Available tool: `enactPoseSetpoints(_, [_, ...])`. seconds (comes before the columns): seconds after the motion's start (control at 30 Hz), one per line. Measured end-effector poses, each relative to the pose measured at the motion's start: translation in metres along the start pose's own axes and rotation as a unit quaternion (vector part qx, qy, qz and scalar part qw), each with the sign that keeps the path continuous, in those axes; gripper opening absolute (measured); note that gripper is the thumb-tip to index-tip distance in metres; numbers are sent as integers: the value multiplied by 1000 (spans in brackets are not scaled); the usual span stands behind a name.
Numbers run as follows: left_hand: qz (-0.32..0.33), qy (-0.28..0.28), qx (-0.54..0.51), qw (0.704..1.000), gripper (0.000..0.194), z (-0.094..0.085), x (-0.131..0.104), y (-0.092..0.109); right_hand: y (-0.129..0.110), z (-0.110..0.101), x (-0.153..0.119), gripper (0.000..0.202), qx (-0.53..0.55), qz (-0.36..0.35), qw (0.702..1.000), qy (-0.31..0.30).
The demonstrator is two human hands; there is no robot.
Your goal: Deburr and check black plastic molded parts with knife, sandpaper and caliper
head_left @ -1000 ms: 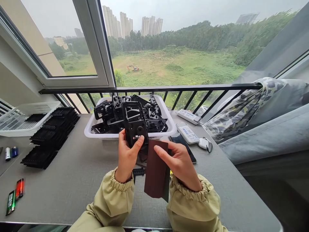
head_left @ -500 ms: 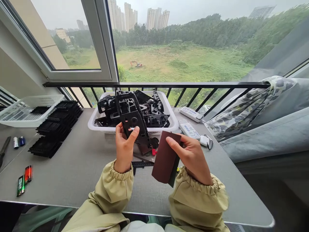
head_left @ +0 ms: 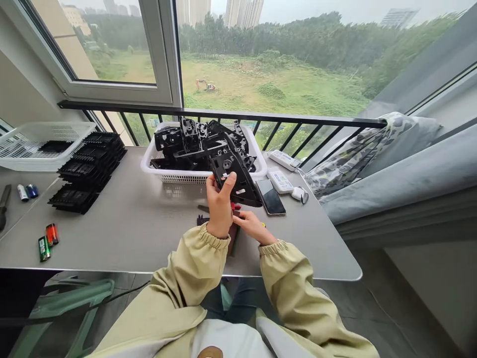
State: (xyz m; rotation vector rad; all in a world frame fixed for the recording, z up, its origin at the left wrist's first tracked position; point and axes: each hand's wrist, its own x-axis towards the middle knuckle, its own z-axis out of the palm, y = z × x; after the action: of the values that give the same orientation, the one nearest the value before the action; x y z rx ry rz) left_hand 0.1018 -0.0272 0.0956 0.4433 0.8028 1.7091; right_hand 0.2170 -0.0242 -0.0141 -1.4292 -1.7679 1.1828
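Your left hand is clamped on the black frame, thumb on its upper face, and holds it between the white basket and the front edge of the counter. The frame's long axis seems to slant from the basket's front rim down toward the phone; its far end is difficult to separate from the black parts behind. Your right hand is nearer to the front edge, its fingers at the brown sheet; I cannot tell if they pinch it, because your left sleeve hides a part. From this right grip, the frame lies beyond, toward the back edge, and the sheet lies to the left, pointing to the front edge.
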Motion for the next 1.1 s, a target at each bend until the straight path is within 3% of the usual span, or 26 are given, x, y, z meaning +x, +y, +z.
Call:
enactPoseSetpoints(0.1, [-9,34,-16,999,43,-12,-7,-7,3,17,12,38,-14,-9,999,30])
enactPoseSetpoints(0.23, [-4,68,-9,998,47,-42,-11,-9,7,24,22,30,-76,-2,994,75])
enactPoseSetpoints(0.4, [8,88,37,995,48,-96,2,0,10,7,32,40,-182,16,971,154])
enactPoseSetpoints(0.6, [-20,22,90,996,44,-138,27,8,11,-10,65,49,-275,80,950,125])
enactPoseSetpoints(0.83, [-57,-12,132,990,43,-147,36,-5,15,-9,81,24,-324,79,934,128])
enactPoseSetpoints(0.97, [-85,-12,125,988,43,-141,28,-7,14,-19,67,16,-304,-10,935,181])
enactPoseSetpoints(1.1, [-104,-30,123,986,46,-137,22,-7,9,-24,35,15,-247,-129,936,216])
